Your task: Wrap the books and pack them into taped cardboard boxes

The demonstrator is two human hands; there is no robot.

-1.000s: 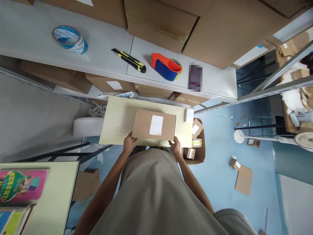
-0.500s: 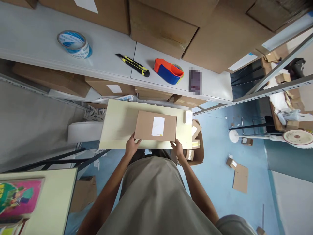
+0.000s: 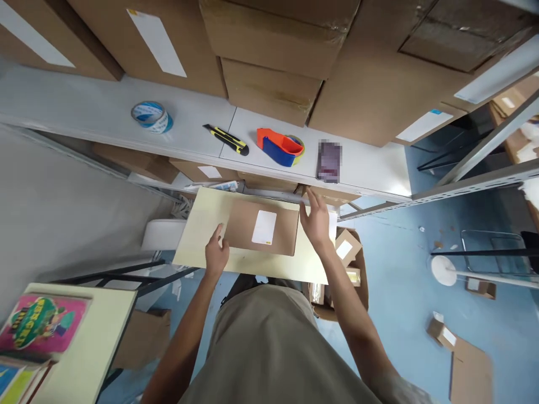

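Note:
A closed brown cardboard box point(image 3: 284, 230) with a white label lies on the pale yellow table point(image 3: 202, 224). Just left of the box is my left hand point(image 3: 217, 252), fingers apart and holding nothing. My right hand point(image 3: 315, 219) is raised beyond the box's right end, its fingers spread with nothing in them, just below the shelf edge. On the grey shelf point(image 3: 189, 118) stand a roll of blue and white tape point(image 3: 158, 120), a yellow and black cutter point(image 3: 227, 140), a red and blue tape dispenser point(image 3: 280, 147) and a pixelated dark object point(image 3: 329, 161).
Large cardboard boxes point(image 3: 269, 33) line the back of the shelf. A carton of small boxes point(image 3: 362, 272) stands right of the table. At lower left, a second table point(image 3: 88, 342) bears a pink package point(image 3: 46, 322). A metal frame point(image 3: 471, 188) rises at the right.
Both hands have let go of the box's near corners. My right hand has moved up and forward, my left to the box's left side. The camera view has shifted.

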